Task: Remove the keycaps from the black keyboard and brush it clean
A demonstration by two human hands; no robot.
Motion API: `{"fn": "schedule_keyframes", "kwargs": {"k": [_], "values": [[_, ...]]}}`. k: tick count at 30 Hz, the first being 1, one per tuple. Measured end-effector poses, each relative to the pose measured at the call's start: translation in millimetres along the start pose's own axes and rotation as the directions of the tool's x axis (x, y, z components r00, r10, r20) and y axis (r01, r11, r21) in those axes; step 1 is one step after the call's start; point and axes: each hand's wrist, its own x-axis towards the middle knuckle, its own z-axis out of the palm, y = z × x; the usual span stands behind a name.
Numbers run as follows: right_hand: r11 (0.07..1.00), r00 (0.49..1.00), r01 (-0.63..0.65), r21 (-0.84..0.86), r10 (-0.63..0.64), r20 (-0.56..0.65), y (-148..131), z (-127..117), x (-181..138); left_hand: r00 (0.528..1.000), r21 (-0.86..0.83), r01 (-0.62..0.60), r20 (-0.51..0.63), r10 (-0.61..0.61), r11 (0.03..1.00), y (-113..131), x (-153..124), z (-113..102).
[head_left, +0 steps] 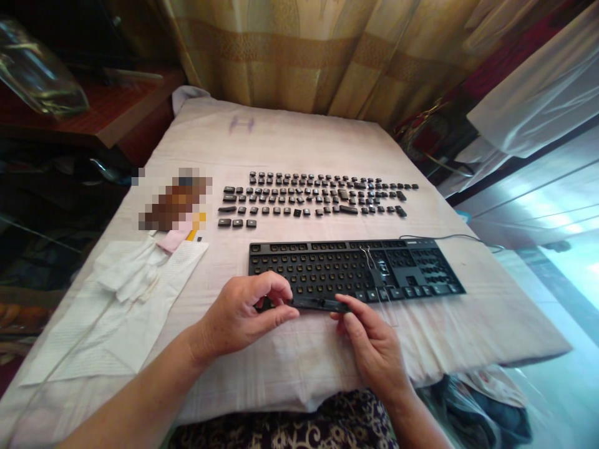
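A black keyboard (412, 268) with most keycaps removed lies on a cloth-covered table (290, 143). My left hand (243, 315) and my right hand (369, 343) pinch the two ends of a long black space bar keycap (318, 304), held at the keyboard's near edge. A wire key puller (374, 265) rests on the keyboard, right of middle. Several removed black keycaps (313, 194) lie in rows beyond the keyboard.
A folded white cloth with gloves (121, 293) lies at the left. A blurred-out object (175, 199) sits beside it. The keyboard cable (449, 237) runs off to the right. A curtain (327, 56) hangs behind, a dark wooden shelf (116, 112) stands at left.
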Motion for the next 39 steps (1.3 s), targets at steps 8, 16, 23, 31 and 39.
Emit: {"fn": "schedule_keyframes", "kwargs": {"k": [8, 16, 23, 31, 39], "values": [[0.961, 0.954, 0.257, -0.102, -0.269, -0.13, -15.6, -5.6, 2.0, 0.994, 0.074, -0.07, 0.088, 0.063, 0.995, -8.4, -0.9, -8.3], [0.933, 0.935, 0.313, -0.175, -0.335, -0.113, -16.2, -13.2, -2.7, 0.994, 0.184, -0.1, 0.054, 0.092, 0.978, -1.8, -18.9, -4.8], [0.873, 0.893, 0.436, -0.219, -0.451, -0.019, -19.5, -19.2, 8.4, 0.993, 0.333, -0.119, 0.061, 0.105, 0.936, -6.2, -21.6, -1.1], [0.789, 0.852, 0.509, -0.343, -0.519, 0.071, -12.2, -28.3, 8.2, 0.993, 0.361, -0.119, 0.067, 0.102, 0.925, -13.7, -21.9, 5.1], [0.674, 0.798, 0.572, -0.468, -0.589, 0.127, -10.5, -37.3, 16.8, 0.992, 0.36, -0.128, 0.029, 0.126, 0.924, -12.3, -17.3, 13.6]]}}
